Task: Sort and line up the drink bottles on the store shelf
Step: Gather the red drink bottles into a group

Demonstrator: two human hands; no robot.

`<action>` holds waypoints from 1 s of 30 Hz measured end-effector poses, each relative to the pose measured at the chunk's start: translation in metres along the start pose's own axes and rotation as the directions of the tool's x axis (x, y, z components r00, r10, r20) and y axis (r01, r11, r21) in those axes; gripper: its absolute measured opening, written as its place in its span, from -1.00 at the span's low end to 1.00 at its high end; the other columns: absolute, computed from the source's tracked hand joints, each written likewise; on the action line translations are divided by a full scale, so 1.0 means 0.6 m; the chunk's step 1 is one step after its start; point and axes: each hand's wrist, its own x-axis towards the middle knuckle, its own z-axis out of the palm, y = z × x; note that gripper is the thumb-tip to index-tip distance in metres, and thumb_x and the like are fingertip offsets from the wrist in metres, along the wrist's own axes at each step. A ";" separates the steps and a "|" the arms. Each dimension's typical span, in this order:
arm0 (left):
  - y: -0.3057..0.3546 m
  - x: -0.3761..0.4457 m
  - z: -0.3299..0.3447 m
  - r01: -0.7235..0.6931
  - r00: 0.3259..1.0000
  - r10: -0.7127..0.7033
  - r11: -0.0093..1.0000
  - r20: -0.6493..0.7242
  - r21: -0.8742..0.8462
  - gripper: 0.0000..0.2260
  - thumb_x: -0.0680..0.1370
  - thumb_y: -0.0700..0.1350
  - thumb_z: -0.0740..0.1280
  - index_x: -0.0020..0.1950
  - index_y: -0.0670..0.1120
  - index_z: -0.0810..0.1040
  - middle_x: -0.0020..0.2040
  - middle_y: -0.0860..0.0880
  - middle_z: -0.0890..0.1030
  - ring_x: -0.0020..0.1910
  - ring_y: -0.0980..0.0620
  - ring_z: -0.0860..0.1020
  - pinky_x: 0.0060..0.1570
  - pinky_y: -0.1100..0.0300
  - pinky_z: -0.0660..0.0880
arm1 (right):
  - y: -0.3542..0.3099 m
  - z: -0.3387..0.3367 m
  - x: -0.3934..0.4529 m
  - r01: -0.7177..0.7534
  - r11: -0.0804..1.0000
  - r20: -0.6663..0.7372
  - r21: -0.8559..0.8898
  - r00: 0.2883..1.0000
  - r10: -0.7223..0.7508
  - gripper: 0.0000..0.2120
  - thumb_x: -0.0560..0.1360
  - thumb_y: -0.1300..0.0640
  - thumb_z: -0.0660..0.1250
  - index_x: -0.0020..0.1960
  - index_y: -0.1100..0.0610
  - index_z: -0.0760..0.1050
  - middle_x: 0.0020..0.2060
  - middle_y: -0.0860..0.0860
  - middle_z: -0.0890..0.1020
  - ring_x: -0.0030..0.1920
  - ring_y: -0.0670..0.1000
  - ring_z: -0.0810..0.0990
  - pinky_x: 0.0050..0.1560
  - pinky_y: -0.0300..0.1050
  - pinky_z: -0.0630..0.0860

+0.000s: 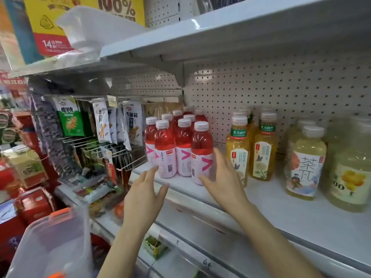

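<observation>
Green and white foil snack packets (70, 119) hung on a wire rack (112, 149) left of the bottles. A yellow-and-red cardboard carton (46, 23) sat overhead beside a clear plastic tub (94, 29). Red boxes (34, 205) were stacked lower left.

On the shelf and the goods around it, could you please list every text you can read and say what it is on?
"100%": yellow carton on the upper shelf.
"14": the carton's red band.
"东方树叶": green neck label of the orange tea bottle.
"茶": label of the pale tea bottle.
"大面筋": hanging snack packet.
Red drink bottles: small print unreadable.
</observation>
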 end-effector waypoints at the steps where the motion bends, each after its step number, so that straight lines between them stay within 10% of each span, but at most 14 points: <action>1: -0.004 0.011 0.008 0.027 1.000 -0.028 0.998 -0.013 -0.056 -0.45 0.56 0.12 0.33 0.52 0.07 0.27 0.40 0.00 0.43 0.17 -0.06 0.56 -0.01 0.05 0.53 | -0.002 0.019 0.013 -0.005 0.999 -0.021 0.052 1.000 0.006 -0.16 0.47 -0.04 0.42 0.55 -0.07 -0.05 0.46 -0.02 0.29 0.44 0.01 0.31 0.41 0.02 0.33; 4: -0.012 0.047 0.034 0.087 0.992 -0.101 0.980 -0.073 -0.181 -0.32 0.54 0.09 0.39 0.56 -0.03 0.17 0.49 -0.05 0.32 0.40 -0.07 0.37 0.16 0.07 0.42 | -0.005 0.065 0.048 -0.062 0.986 -0.139 0.153 0.987 0.084 -0.07 0.41 -0.04 0.48 0.53 -0.13 -0.10 0.44 -0.03 0.28 0.43 0.01 0.32 0.37 0.12 0.39; 12: -0.009 0.132 0.078 0.150 0.955 -0.230 0.919 -0.186 -0.365 -0.25 0.44 0.09 0.50 0.49 -0.11 0.22 0.32 -0.10 0.36 0.27 -0.14 0.44 -0.01 -0.03 0.48 | -0.007 0.121 0.085 -0.081 0.974 -0.390 0.213 0.907 0.161 -0.06 0.33 0.01 0.57 0.48 -0.16 0.01 0.38 -0.08 0.35 0.39 -0.06 0.35 0.33 -0.04 0.39; 18: -0.024 0.153 0.117 0.050 0.976 -0.111 0.950 -0.185 -0.307 -0.22 0.32 0.11 0.56 0.39 -0.18 0.32 0.19 -0.18 0.43 0.18 -0.21 0.42 0.02 -0.14 0.49 | -0.026 0.115 0.037 -0.036 0.964 -0.532 0.264 0.828 0.177 -0.07 0.27 0.12 0.61 0.47 -0.19 0.16 0.27 -0.38 0.34 0.31 -0.36 0.32 0.20 -0.54 0.28; 26: -0.047 0.160 0.123 -0.032 0.992 -0.018 0.928 -0.128 -0.372 -0.22 0.30 0.06 0.58 0.38 -0.21 0.34 0.23 -0.25 0.43 0.22 -0.30 0.46 -0.08 -0.21 0.53 | -0.036 0.100 -0.007 -0.133 0.974 -0.703 0.183 0.675 0.224 -0.03 0.25 0.18 0.62 0.49 -0.21 0.18 0.36 -0.23 0.38 0.33 -0.22 0.39 0.25 -0.27 0.42; 30: -0.071 0.168 0.123 -0.023 0.998 -0.010 0.866 -0.063 -0.499 -0.21 0.29 0.08 0.58 0.42 -0.12 0.34 0.24 -0.19 0.53 0.22 -0.23 0.48 0.06 -0.15 0.47 | -0.026 0.069 -0.029 -0.205 0.968 -0.778 0.141 0.582 0.237 -0.03 0.25 0.20 0.62 0.49 -0.17 0.18 0.34 -0.23 0.37 0.27 -0.29 0.38 0.15 -0.47 0.37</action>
